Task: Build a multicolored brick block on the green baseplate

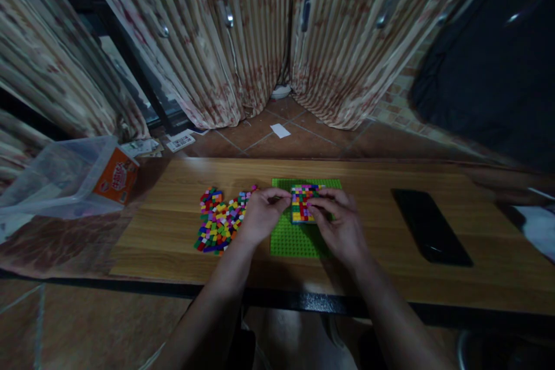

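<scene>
2 hands [263, 217] [344, 225], grip unclear, partly block the green baseplate [295, 241] between loose bricks [221, 221] and a black slab [427, 224].

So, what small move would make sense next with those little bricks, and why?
Perhaps a gentle downward press by the right hand on the brick-covered block, with the left hand steadying its left edge. The right fingertips are over the block, and the left ones are right by that edge. Whether either hand pinches a brick is too small to tell.
</scene>
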A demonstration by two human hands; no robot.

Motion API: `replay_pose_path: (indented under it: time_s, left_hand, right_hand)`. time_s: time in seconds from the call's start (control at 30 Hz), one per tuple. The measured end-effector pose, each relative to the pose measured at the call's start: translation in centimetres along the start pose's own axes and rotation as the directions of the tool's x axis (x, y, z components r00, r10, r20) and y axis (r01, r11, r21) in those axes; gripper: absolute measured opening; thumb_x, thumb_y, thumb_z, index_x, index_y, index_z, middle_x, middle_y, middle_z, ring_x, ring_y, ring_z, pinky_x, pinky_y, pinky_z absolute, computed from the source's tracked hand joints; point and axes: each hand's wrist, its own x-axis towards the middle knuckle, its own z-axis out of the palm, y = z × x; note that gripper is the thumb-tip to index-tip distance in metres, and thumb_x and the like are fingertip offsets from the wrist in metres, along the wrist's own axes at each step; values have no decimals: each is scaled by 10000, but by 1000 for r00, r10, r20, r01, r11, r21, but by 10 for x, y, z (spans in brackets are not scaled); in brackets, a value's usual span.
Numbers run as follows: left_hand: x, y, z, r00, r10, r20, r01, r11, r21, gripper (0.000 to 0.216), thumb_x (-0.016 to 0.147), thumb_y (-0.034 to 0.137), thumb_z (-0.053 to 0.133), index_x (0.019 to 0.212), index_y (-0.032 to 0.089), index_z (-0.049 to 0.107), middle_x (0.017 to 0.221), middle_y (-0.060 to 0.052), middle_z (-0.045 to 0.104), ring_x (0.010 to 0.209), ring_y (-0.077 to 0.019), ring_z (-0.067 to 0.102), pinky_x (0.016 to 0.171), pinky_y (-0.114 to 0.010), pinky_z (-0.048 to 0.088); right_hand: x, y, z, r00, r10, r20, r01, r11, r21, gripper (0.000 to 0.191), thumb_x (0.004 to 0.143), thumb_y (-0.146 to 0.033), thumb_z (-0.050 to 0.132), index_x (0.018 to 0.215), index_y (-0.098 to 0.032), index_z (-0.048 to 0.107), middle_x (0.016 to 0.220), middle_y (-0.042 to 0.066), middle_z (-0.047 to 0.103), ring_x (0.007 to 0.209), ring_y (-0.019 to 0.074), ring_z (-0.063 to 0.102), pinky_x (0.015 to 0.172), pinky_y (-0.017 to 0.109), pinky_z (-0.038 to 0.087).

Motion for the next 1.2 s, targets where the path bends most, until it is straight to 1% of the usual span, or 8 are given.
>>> replay_pose_path:
  time_s: [0.13,0.4,0.5,0.63,0.7,0.9,1.1,1.2]
  left_hand:
    - [0,-2,0,1000,31,2,-31,998,52,114,767,214,660,778,179,768,782,-17,744,731,-154,649,711,-259,488]
    - [-2,-2,2,997,51,55,-55,996,73,168,802,189,624,868,158,776,819,-23,751,726,-141,652,704,-245,497]
    - [-4,-2,4,994,89,69,-96,989,109,176,807,167,614,879,166,775,819,-16,755,715,-135,657,697,-239,502]
    - [-5,-2,5,987,145,71,-156,967,202,179,812,166,616,888,175,778,829,-29,760,700,-141,657,656,-239,502]
    - [-5,-2,5,986,152,63,-162,959,232,178,812,162,617,886,174,779,827,-37,760,697,-147,661,653,-245,508]
    - [-5,-2,4,985,158,67,-170,953,250,168,823,171,618,880,176,775,843,-45,759,725,-158,683,681,-260,524]
    - [-7,1,5,984,163,76,-178,943,283,163,831,164,618,887,170,771,849,-43,746,727,-151,673,672,-255,522]
    - [-8,3,6,971,216,98,-236,917,322,178,836,139,608,893,192,767,851,-25,731,723,-135,664,677,-245,522]
  right_hand:
    - [1,3,4,999,41,-30,-42,999,-24,147,857,-312,629,912,-289,762,1132,71,619,1099,270,549,959,483,472]
    - [4,1,13,977,191,-99,-180,978,109,94,797,-303,674,832,-276,757,1114,60,618,1082,248,571,983,481,460]
    - [4,-1,14,970,213,-117,-197,971,134,87,788,-286,676,830,-263,749,1104,56,620,1080,239,572,986,470,456]
    - [3,-4,14,965,228,-129,-212,969,129,86,782,-275,678,837,-248,739,1105,61,624,1090,242,565,982,464,452]
    - [3,-5,15,961,240,-140,-223,967,127,89,776,-280,682,838,-244,736,1108,65,619,1093,248,564,981,465,448]
    - [3,-5,16,942,285,-175,-265,956,129,109,749,-316,704,810,-232,734,1104,75,597,1102,262,557,987,467,428]
    - [4,-1,15,927,333,-173,-292,930,224,136,744,-340,697,801,-222,736,1081,74,611,1073,250,582,986,452,424]
    - [4,0,15,916,361,-174,-309,913,265,137,740,-335,688,794,-218,733,1081,76,618,1061,250,592,977,448,429]
